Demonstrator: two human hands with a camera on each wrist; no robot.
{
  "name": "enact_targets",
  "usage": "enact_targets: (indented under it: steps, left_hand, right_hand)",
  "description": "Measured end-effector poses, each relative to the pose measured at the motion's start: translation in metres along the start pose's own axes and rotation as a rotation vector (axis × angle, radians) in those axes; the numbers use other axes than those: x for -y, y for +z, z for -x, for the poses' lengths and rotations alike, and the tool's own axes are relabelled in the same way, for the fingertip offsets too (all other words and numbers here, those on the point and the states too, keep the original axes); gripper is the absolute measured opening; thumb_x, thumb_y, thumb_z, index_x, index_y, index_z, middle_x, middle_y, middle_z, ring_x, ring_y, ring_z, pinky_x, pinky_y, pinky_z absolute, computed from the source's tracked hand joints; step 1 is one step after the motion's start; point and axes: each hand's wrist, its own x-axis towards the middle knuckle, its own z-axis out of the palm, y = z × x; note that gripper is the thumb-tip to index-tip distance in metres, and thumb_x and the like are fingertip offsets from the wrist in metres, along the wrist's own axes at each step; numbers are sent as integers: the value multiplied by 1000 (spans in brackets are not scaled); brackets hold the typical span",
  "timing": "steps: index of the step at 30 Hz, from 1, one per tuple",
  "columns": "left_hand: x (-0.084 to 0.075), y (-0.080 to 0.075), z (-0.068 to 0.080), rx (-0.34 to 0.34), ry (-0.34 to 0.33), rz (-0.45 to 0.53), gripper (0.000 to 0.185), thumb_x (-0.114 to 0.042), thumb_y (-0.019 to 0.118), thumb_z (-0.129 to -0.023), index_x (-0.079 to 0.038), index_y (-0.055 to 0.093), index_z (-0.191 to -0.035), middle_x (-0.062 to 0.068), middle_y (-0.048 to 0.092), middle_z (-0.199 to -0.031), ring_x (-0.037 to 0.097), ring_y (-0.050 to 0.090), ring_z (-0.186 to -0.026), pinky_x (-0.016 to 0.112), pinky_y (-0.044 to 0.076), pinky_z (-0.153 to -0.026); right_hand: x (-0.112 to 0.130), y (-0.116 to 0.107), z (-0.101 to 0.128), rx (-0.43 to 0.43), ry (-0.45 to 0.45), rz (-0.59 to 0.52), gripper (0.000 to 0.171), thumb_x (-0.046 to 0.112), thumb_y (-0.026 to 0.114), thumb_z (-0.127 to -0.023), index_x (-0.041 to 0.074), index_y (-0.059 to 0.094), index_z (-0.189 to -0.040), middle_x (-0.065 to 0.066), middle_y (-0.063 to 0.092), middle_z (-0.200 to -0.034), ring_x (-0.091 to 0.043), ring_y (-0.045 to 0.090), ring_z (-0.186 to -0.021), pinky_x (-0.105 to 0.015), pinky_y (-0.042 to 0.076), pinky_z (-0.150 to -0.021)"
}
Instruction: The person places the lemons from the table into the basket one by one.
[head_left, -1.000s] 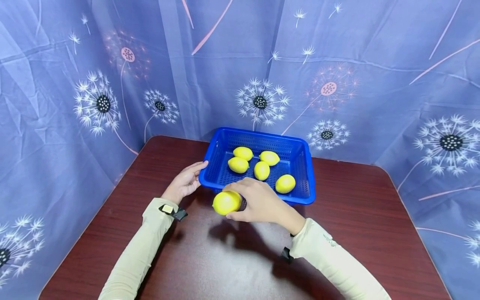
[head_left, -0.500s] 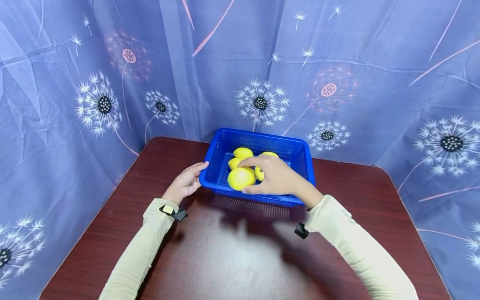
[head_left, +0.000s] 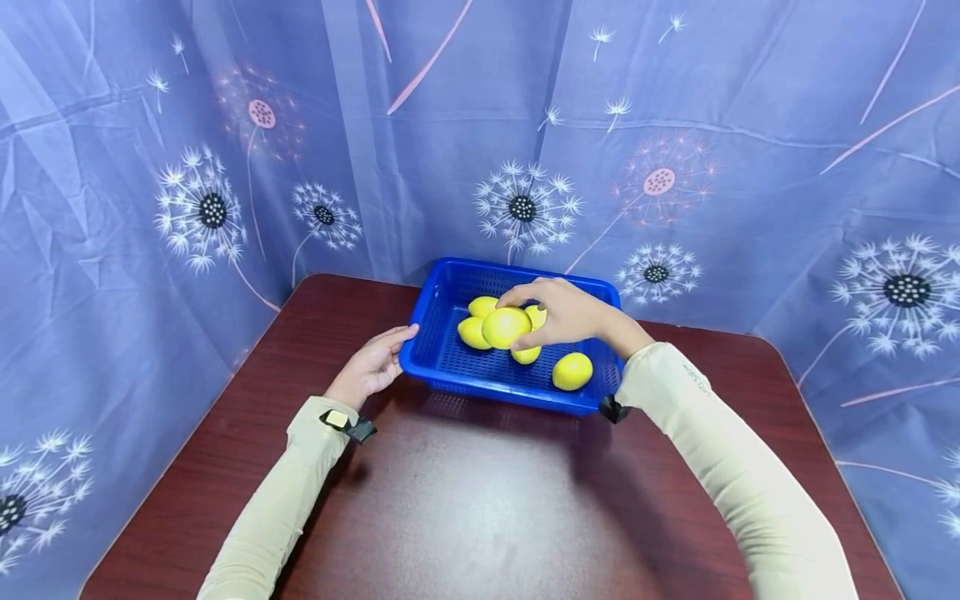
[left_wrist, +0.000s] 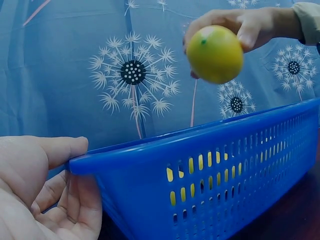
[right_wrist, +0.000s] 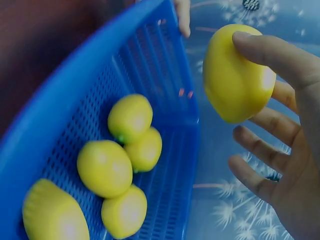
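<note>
My right hand (head_left: 561, 311) pinches a yellow lemon (head_left: 506, 327) between thumb and fingers, above the blue plastic basket (head_left: 480, 385). In the left wrist view, that held lemon (left_wrist: 216, 54) is seen higher than the basket rim. Several more lemons lie on the basket floor; one lemon (head_left: 572, 371) sits apart toward the right end, and the others cluster near the middle, partly covered by my right hand. At the basket's left corner, my left hand (head_left: 372, 363) grips the rim, with the thumb (left_wrist: 70, 149) on top and the fingers curled beneath.
The basket stands at the back of a dark red-brown wooden table (head_left: 465, 500). Close behind it hangs a blue curtain (head_left: 420, 167) with a dandelion print, which also runs along both sides. Each wrist wears a black strap (head_left: 351, 425).
My right hand has carried the lemon from in front of the basket, back and slightly right, until it is over the basket. My left hand has stayed on the rim.
</note>
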Motion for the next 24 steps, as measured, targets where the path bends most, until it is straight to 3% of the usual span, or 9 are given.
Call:
enact_targets:
  steps: [7, 12, 24]
  left_hand:
    - [0, -1, -1, 6, -2, -2, 15, -19, 59, -106, -10, 56, -116, 1, 73, -95, 11, 70, -85, 24, 59, -77]
    - [1, -3, 0, 35, -6, 32, 14, -19, 59, -106, -8, 60, -114, 2, 73, -95, 13, 70, -84, 25, 60, -76]
    - [2, -2, -2, 19, 15, -21, 15, -21, 60, -106, -10, 55, -114, 0, 72, -91, 9, 69, -80, 22, 58, -72]
  right_hand:
    - [-20, -6, -14, 83, 82, -48, 60, 40, 84, -85, 18, 62, -136, -5, 66, -134, -27, 59, -127, -56, 49, -102]
    - [-35, 0, -22, 102, 109, -67, 60, 36, 86, -83, 19, 63, -135, -7, 65, -134, -28, 58, -128, -57, 48, -104]
    - [-63, 22, -37, 231, 196, -100, 61, 28, 88, -81, 18, 63, -135, -7, 62, -141, -29, 54, -133, -53, 42, -112]
